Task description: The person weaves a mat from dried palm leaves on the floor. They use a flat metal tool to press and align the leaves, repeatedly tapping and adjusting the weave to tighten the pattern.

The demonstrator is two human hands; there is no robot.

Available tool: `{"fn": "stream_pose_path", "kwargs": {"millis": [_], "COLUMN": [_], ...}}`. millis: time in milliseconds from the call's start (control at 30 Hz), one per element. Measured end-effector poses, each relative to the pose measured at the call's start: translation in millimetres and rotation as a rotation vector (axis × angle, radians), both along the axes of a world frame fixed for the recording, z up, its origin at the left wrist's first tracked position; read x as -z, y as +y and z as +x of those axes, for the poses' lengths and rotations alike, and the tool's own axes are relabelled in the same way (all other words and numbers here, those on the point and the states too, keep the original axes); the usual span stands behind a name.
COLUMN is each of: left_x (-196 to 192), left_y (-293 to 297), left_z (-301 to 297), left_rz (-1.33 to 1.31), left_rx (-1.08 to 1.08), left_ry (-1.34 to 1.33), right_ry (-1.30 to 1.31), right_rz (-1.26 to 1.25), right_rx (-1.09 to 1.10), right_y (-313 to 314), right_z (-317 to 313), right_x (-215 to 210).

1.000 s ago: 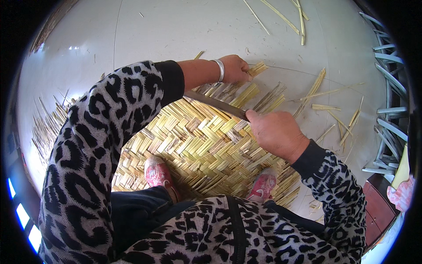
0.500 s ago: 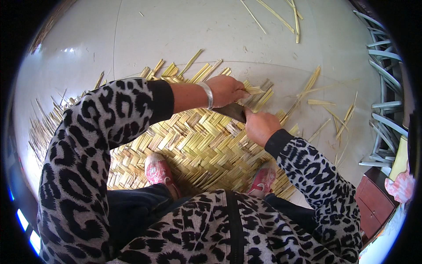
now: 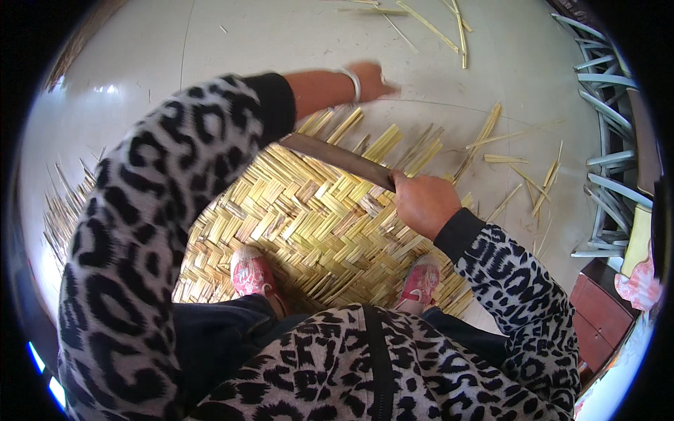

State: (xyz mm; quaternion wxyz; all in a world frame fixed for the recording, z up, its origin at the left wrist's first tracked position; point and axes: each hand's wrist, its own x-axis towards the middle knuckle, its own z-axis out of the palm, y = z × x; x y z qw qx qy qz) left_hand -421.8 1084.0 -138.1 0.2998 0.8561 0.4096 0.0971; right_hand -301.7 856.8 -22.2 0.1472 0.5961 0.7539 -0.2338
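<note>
Head view: the person crouches on a pale floor with both pink shoes, the left shoe and the right shoe, planted on a woven bamboo mat that lies in the middle of the floor. The right hand is closed in a full grip around the handle of a long, dark knife. The blade runs from that fist up and to the left, passing over the mat's far edge, where unwoven strip ends fan out, and its tip is hidden behind the left sleeve. The left hand reaches beyond the mat's far edge, over bare floor, blurred; a pale bangle sits on its wrist. Whether that hand's grip is open or has hold of anything cannot be told. It is well apart from the knife handle, with the strip ends lying between the two hands. Loose bamboo strips are scattered on the floor to the right of the mat, and more bamboo strips lie near the floor's far edge. A grey metal rack stands at the right edge.
</note>
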Motion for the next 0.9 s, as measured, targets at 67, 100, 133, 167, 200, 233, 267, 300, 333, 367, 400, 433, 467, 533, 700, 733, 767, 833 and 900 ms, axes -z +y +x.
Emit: {"fn": "stream_pose_path", "kwargs": {"millis": [67, 100, 133, 167, 200, 233, 267, 300, 333, 367, 400, 433, 467, 533, 700, 733, 767, 833, 900], "left_x": [27.5, 33.3, 34.5, 31.8, 25.8, 20.0, 14.2, 10.1, 7.8, 6.6, 6.7, 6.4, 5.7, 0.7, -15.9, -15.2, -13.2, -6.0, -2.6], "left_y": [-31.3, -44.9, -56.4, -64.8, -69.9, -74.0, -76.9, -79.7, -82.6, -84.8, -87.6, -90.3, -93.2, -100.0, -112.8, -114.1, -113.1, -106.8, -89.5], "left_z": [13.1, 14.1, 16.0, 18.1, 19.5, 21.8, 23.5, 25.9, 27.6, 27.6, 27.2, 24.4, 20.7, 9.9, -14.4, -17.5, -21.0, -26.2, -31.7], "left_rz": [-0.366, -0.348, -0.312, -0.388, -0.445, -0.519, -0.448, -0.395, -0.394, -0.331, -0.321, -0.311, -0.299, -0.388, -0.355, -0.361, -0.44, -0.338, -0.623], "left_rx": [0.155, 0.157, 0.199, 0.183, 0.177, 0.19, 0.178, 0.186, 0.246, 0.177, 0.162, 0.149, 0.134, 0.094, 0.161, 0.204, 0.151, 0.089, -0.064], "left_ry": [0.255, 0.299, 0.252, 0.261, 0.23, 0.233, 0.228, 0.256, 0.292, 0.261, 0.24, 0.22, 0.198, 0.079, 0.11, 0.124, 0.077, -0.026, -0.118], "right_ry": [-0.002, 0.002, 0.007, 0.007, 0.006, 0.004, 0.013, 0.021, 0.028, 0.038, 0.048, 0.048, 0.053, 0.055, 0.047, 0.025, 0.037, 0.054, 0.076], "right_rz": [-0.017, -0.044, -0.062, -0.071, -0.07, -0.067, -0.051, -0.035, -0.018, 0.012, 0.042, 0.067, 0.065, 0.06, 0.074, 0.056, 0.057, 0.059, 0.058], "right_rx": [0.0, 0.003, 0.004, 0.004, 0.002, -0.001, -0.009, -0.018, -0.027, -0.025, -0.02, -0.015, -0.007, -0.004, 0.032, 0.04, 0.045, 0.058, 0.075], "right_y": [0.2, 0.9, 1.8, 2.3, 2.6, 3.0, 3.1, 2.5, 1.5, -0.4, -2.4, -5.0, -7.8, -8.8, -16.5, -17.9, -19.4, -20.2, -19.9], "right_z": [1.1, 1.6, 1.9, 2.0, 2.4, 3.3, 4.4, 5.9, 7.6, 8.5, 9.2, 9.6, 9.4, 10.6, 9.8, 9.7, 10.3, 12.8, 14.4], "right_x": [-5.3, -7.3, -8.9, -10.1, -10.8, -10.8, -9.9, -8.5, -6.2, -2.9, 1.3, 5.9, 11.2, 23.0, 47.6, 50.7, 53.1, 56.4, 58.0]}}
